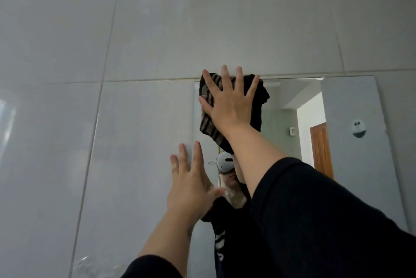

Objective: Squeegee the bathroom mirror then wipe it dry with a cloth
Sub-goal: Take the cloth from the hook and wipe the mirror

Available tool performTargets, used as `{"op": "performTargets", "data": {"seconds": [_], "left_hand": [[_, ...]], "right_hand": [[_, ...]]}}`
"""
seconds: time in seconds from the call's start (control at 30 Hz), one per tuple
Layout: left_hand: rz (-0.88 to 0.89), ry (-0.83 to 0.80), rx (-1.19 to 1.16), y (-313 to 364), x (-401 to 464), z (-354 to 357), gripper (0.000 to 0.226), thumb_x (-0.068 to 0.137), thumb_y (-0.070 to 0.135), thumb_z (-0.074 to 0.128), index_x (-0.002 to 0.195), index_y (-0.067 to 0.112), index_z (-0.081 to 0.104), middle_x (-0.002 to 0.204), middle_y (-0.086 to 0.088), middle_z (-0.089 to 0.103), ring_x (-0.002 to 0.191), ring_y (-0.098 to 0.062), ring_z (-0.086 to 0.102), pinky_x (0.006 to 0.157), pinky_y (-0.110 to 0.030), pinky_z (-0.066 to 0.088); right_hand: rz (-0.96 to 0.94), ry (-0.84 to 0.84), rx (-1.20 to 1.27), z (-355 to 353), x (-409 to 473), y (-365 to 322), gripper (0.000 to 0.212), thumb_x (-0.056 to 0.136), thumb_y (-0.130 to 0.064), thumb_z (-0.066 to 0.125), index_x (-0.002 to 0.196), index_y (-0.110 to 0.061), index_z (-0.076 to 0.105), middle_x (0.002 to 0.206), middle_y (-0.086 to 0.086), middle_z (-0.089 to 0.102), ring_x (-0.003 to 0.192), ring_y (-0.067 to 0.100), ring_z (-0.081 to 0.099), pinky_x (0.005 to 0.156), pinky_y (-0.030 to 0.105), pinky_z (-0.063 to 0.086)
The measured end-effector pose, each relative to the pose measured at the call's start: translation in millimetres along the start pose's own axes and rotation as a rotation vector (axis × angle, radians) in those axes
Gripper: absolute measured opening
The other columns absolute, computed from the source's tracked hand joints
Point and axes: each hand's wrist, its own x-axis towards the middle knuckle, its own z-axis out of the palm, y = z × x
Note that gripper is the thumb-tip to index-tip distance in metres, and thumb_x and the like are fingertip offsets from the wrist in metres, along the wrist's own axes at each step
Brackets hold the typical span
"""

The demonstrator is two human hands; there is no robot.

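— Up at the top left corner of the frameless rectangular wall mirror (351,106), which step would you say the person has reached?

— The drying one, by the look of it. No squeegee shows anywhere, and the right hand (227,106) presses a dark cloth with tan stripes (208,95) flat against the glass.

— How is that cloth held?

— Not clenched. The palm lies spread over it with all fingers (225,75) splayed, pinning it to the mirror. Cloth sticks out left of the hand, above the fingertips' base and below the wrist, where a fold hangs loose.

— And the other hand?

— The left hand (191,185) is bare and flat, holding nothing. It rests lower down, across the mirror's left edge where glass meets the glossy pale grey wall tile (139,133), seemingly as a brace.

— What does the next move call for?

— Probably a steady sweep rightward along the top edge, then down in bands, keeping palm pressure even so the hanging fold does not drag streaks. Most of the glass lies right of and below the cloth.
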Motion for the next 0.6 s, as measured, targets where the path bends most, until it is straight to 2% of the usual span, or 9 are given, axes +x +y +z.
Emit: {"op": "performTargets", "data": {"seconds": [0.2,0.6], "left_hand": [[-0.015,-0.017,0.033,1.5,1.5,-1.0,0.117,0.078,0.047,0.071,0.142,0.041,-0.027,0.152,0.005,-0.037,0.141,-0.024,-0.030,0.116,-0.047,0.015],[-0.032,0.008,0.064,-5.5,6.4,4.1,0.123,0.073,0.051,0.074,0.131,0.048,-0.034,0.154,0.004,-0.033,0.142,-0.024,-0.028,0.117,-0.046,0.004]], "right_hand": [[0.217,-0.008,0.008,-7.1,-4.6,57.1,0.061,0.095,-0.063,0.024,0.150,-0.045,0.006,0.161,0.011,0.013,0.146,0.042,0.005,0.108,0.069,-0.005],[0.394,-0.060,-0.022,-19.6,-26.7,183.0,0.060,0.093,-0.066,0.023,0.149,-0.048,0.007,0.160,0.010,0.015,0.146,0.040,0.007,0.108,0.070,-0.003]]}}
